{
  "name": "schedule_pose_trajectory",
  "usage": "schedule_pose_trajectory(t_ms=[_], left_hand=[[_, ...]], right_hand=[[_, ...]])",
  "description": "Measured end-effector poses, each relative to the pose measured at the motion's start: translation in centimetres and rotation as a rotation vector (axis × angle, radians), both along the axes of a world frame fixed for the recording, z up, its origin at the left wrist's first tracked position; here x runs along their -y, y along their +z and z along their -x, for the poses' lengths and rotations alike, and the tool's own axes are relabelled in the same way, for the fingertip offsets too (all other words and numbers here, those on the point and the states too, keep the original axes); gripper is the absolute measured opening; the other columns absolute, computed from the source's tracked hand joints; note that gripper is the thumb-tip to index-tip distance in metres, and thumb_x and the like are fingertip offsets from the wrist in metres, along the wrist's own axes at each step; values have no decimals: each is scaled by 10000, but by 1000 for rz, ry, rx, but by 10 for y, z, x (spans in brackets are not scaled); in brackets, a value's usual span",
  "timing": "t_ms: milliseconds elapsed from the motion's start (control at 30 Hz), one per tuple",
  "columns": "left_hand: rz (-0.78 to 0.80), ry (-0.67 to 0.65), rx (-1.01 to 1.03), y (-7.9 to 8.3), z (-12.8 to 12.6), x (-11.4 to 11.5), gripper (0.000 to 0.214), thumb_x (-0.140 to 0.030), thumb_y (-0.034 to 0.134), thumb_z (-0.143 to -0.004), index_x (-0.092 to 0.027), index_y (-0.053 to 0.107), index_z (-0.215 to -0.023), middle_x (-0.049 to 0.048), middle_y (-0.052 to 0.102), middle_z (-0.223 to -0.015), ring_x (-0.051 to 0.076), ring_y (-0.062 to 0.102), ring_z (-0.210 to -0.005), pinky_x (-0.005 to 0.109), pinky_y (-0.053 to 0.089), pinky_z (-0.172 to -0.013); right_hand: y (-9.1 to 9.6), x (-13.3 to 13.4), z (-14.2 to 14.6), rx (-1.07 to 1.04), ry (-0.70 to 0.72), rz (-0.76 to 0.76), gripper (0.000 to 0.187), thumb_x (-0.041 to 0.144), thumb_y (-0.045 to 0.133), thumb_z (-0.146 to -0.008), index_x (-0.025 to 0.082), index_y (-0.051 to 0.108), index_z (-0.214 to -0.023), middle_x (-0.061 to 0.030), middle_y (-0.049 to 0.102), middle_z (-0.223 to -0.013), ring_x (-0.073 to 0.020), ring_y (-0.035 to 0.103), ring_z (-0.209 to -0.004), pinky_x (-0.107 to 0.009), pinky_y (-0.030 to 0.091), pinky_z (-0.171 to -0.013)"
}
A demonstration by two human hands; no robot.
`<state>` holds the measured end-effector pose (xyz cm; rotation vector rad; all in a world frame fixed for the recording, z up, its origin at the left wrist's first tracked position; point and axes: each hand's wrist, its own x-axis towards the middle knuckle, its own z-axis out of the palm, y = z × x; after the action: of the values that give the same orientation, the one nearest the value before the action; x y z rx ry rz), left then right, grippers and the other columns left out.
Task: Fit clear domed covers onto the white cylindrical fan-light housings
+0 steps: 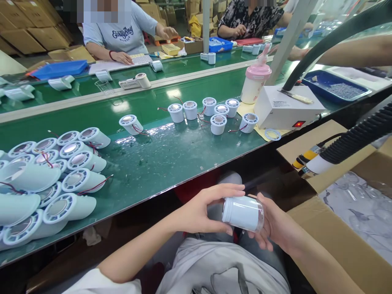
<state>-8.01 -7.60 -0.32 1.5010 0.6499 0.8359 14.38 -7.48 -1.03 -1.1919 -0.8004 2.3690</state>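
Note:
Over my lap, below the table edge, both hands hold one small white cylindrical housing [243, 213] lying on its side, with a clear cap at its right end. My left hand [203, 210] wraps its left end, thumb under and fingers over. My right hand [271, 224] cups the capped end from the right. Similar white housings with red wires stand in a group [214, 112] on the green belt [159, 159] ahead, and one lies alone [131, 124].
A pile of white housings [55, 179] lies at the belt's left. A white box with a red light [288, 108], a pink-topped bottle [255, 83] and a blue tray [333, 85] stand at right. A cardboard box of clear parts [361, 204] sits by my right arm. Other people work across the belt.

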Motion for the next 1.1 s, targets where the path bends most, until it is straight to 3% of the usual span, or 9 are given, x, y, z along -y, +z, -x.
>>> schedule_pose_trajectory(t_ms=[133,233,333,400,500,733,833,967,1100], left_hand=[[-11,30,-46,3,-2,4,708,-212,840,-681,-327,570,-1325,97,523,-1389,270,522,-1265,344,517,-956],[30,59,-89,9,-2,7,634,-235,800,-732,-295,567,-1319,101,539,-1334,251,552,-1206,310,544,-896],[129,102,-139,15,-1,8,634,-272,784,-752,-275,540,-1337,98,551,-1300,234,588,-1133,322,551,-891],[211,99,-154,17,-1,8,665,-301,781,-758,-264,509,-1364,99,572,-1266,220,621,-1051,323,563,-848],[286,42,-154,18,0,7,711,-339,779,-759,-262,475,-1398,100,602,-1229,204,650,-946,309,568,-775],[267,-13,-69,15,2,6,735,-237,804,-730,-293,501,-1397,98,556,-1348,266,565,-1206,415,482,-1021],[423,-64,-21,10,4,7,776,-221,781,-756,-284,429,-1446,94,634,-1232,229,643,-1076,401,505,-968],[565,-64,51,-7,-2,8,818,-212,812,-717,-272,424,-1434,84,645,-1226,197,659,-1007,333,503,-900],[630,17,-85,-14,-2,-1,669,-424,750,-766,-260,484,-1358,60,678,-1124,164,655,-833,263,510,-713]], right_hand=[[5,0,3,-29,98,105,659,714,358,-893,131,619,-732,-30,604,-513,-62,542,-343,-91,337,-298],[3,4,1,17,103,-25,756,805,311,-845,129,642,-785,-34,594,-528,-92,549,-362,-130,373,-302],[-2,9,-7,153,-27,-557,730,782,504,-791,184,592,-1201,-121,715,-954,-234,717,-776,-316,609,-618],[-6,12,-14,251,-51,-1014,627,522,699,-820,312,478,-1368,-109,577,-1354,-296,590,-1201,-453,522,-980],[-8,14,-22,327,29,-1353,555,175,693,-855,431,531,-1320,-9,472,-1484,-276,456,-1352,-471,419,-1098],[-8,19,-21,99,-60,-610,494,376,726,-832,338,592,-1307,-62,658,-1269,-270,635,-1132,-379,561,-918],[-11,17,-21,182,-63,-647,471,295,800,-752,343,681,-1205,-30,704,-1166,-242,670,-1011,-330,571,-859],[-14,16,-9,225,-44,-666,419,285,721,-807,303,682,-1224,0,734,-809,-178,666,-671,-299,574,-678],[-16,6,0,289,36,-721,468,418,682,-827,286,648,-1275,-16,752,-930,-196,680,-716,-309,569,-684]])
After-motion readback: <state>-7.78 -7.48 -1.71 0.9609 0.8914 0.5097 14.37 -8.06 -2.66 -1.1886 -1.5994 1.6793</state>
